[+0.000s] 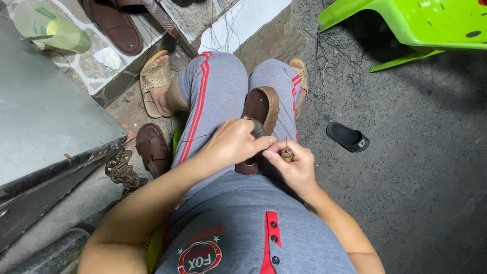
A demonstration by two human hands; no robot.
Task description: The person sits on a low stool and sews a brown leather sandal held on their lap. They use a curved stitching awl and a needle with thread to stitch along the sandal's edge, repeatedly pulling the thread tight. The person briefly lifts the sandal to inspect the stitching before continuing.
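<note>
Both hands are closed over a brown shoe [261,109] laid on the lap between the knees. It is steadied by the left hand [233,143], while a small wooden-handled tool [287,153] is pinched by the right hand [294,165]. Another brown sandal [152,147] is seen on the floor at the left.

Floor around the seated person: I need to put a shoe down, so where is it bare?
Bare floor lies right of the right hand, below the black slipper and green chair. The left is crowded: brown sandal, woven sandal and grey slab.
</note>
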